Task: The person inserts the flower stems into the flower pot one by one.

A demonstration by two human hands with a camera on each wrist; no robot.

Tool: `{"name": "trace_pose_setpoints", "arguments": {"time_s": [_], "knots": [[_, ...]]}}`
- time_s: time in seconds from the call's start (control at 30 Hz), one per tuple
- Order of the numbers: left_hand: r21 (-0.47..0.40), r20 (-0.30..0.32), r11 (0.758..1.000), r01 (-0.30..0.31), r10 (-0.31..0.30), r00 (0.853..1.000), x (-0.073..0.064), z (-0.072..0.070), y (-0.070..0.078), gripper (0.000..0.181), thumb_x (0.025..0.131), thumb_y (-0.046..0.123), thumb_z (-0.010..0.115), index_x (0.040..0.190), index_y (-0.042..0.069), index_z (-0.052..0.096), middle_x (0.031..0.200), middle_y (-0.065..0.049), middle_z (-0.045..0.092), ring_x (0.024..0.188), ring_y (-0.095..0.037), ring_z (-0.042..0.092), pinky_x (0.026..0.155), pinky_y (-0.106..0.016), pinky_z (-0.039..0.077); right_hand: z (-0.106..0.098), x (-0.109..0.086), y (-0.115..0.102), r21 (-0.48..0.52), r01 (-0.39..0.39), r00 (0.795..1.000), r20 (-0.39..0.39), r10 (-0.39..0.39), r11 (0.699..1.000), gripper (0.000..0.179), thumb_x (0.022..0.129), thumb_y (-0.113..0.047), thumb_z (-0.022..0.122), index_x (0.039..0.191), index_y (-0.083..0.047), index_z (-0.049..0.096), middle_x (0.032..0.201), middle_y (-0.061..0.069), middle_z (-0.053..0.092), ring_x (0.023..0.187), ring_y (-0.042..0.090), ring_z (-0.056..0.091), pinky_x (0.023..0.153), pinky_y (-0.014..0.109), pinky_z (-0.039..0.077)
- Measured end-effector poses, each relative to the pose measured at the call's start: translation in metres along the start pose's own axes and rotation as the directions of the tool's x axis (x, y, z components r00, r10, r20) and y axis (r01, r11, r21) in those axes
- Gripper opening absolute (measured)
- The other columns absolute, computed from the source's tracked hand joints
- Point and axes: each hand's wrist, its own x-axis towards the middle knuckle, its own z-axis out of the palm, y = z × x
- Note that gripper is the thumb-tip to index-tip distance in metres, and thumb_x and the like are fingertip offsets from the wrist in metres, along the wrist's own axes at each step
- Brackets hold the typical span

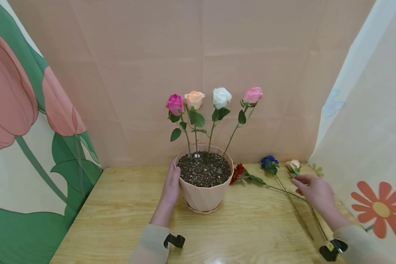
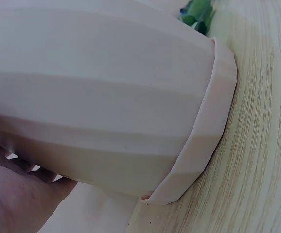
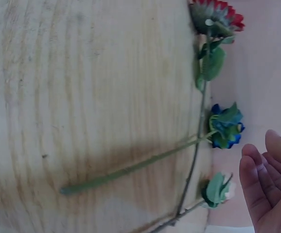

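Observation:
My left hand [image 1: 170, 185] lies against the left side of a pale pink faceted flowerpot [image 1: 202, 196]. In the left wrist view its fingers reach along the pot wall, their tips partly hidden. Dark soil [image 1: 202, 172] fills the pot, and a magenta rose [image 1: 175, 104], a peach rose [image 1: 194, 99], a white rose [image 1: 222, 97] and a pink rose [image 1: 252, 95] stand in it. Off to the right, my right hand [image 1: 316, 192] hovers beside a cream rose [image 1: 294, 164] lying on the table; its fingers are loosely bent with nothing between them.
Also on the wooden table [image 1: 128, 212] lie a blue rose [image 1: 270, 163] and a red flower [image 1: 238, 173], their long stems crossing. The pot stands on a saucer [image 1: 202, 210]. A plain cloth [image 1: 145, 73] hangs behind, with printed flower panels on both sides.

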Motion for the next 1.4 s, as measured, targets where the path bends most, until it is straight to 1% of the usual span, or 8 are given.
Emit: {"name": "trace_pose_setpoints", "arguments": {"time_s": [0.23,0.5,0.7,0.87,0.97,1.1,1.23,1.4], "knots": [[0.006,0.001,1.000,0.021,-0.021,1.000,-0.001,0.000,0.001,0.061,0.121,0.040,0.030,0.178,0.022,0.022,0.183,-0.010,0.019,0.167,-0.036,0.015,0.132,-0.065,0.011,0.011,0.003,0.007,-0.002,-0.019,0.996,0.090,0.019,1.000,0.057,0.112,-0.044,0.065,0.134,0.009,0.071,0.098,0.016,0.081,0.082,0.028,0.078,0.066,0.040,0.060],[-0.007,0.002,1.000,0.023,-0.023,1.000,-0.002,0.001,0.002,0.060,0.121,0.040,0.029,0.178,0.023,0.021,0.183,-0.012,0.018,0.167,-0.036,0.015,0.132,-0.065,0.011,0.018,0.003,0.014,-0.064,-0.037,0.992,0.117,0.045,0.997,0.054,0.111,-0.038,0.070,0.134,0.010,0.071,0.087,0.004,0.080,0.074,0.019,0.072,0.068,0.039,0.055],[-0.001,0.003,1.000,0.016,-0.016,1.000,-0.001,0.001,0.003,0.060,0.121,0.037,0.029,0.178,0.022,0.021,0.183,-0.010,0.019,0.167,-0.034,0.015,0.133,-0.064,0.012,0.024,0.003,0.020,-0.083,-0.017,0.992,0.122,0.027,0.996,0.046,0.109,-0.032,0.073,0.131,0.008,0.074,0.086,0.002,0.080,0.074,0.016,0.068,0.070,0.042,0.053],[-0.015,0.013,1.000,0.008,-0.007,1.000,0.000,0.001,0.005,0.060,0.121,0.036,0.028,0.178,0.022,0.020,0.183,-0.011,0.018,0.167,-0.034,0.015,0.133,-0.064,0.011,0.028,0.005,0.024,-0.124,0.013,0.994,0.105,0.000,0.992,0.044,0.105,-0.031,0.077,0.128,0.007,0.076,0.104,0.016,0.082,0.089,0.035,0.075,0.080,0.057,0.057],[-0.023,0.018,1.000,0.006,-0.006,1.000,0.000,0.001,0.004,0.059,0.121,0.037,0.028,0.178,0.023,0.020,0.183,-0.010,0.018,0.168,-0.033,0.015,0.133,-0.064,0.011,0.029,0.006,0.024,-0.139,0.008,0.995,0.096,0.006,0.990,0.044,0.104,-0.032,0.078,0.126,0.006,0.077,0.119,0.025,0.078,0.105,0.050,0.072,0.084,0.063,0.056],[-0.015,0.010,1.000,0.014,-0.014,1.000,0.000,0.002,0.003,0.060,0.121,0.039,0.028,0.178,0.024,0.020,0.183,-0.009,0.018,0.167,-0.034,0.015,0.132,-0.065,0.011,0.029,0.005,0.023,-0.154,-0.005,0.997,0.080,0.018,0.988,0.044,0.103,-0.033,0.078,0.125,0.005,0.078,0.121,0.027,0.077,0.110,0.055,0.069,0.086,0.066,0.055],[-0.004,-0.002,1.000,0.013,-0.013,1.000,-0.001,0.001,0.001,0.061,0.121,0.041,0.029,0.178,0.022,0.021,0.183,-0.011,0.019,0.167,-0.036,0.016,0.132,-0.065,0.012,0.028,0.004,0.023,-0.157,0.005,0.997,0.074,0.007,0.988,0.042,0.103,-0.032,0.080,0.122,0.005,0.078,0.113,0.024,0.079,0.104,0.051,0.072,0.084,0.064,0.056],[0.006,-0.009,0.999,0.032,-0.032,0.999,-0.001,0.001,0.002,0.061,0.121,0.044,0.029,0.178,0.024,0.021,0.183,-0.008,0.020,0.167,-0.034,0.017,0.133,-0.064,0.013,0.028,0.003,0.026,-0.164,0.009,0.995,0.096,0.007,0.986,0.041,0.102,-0.033,0.081,0.119,0.004,0.079,0.107,0.021,0.080,0.095,0.043,0.074,0.078,0.058,0.057]]}}
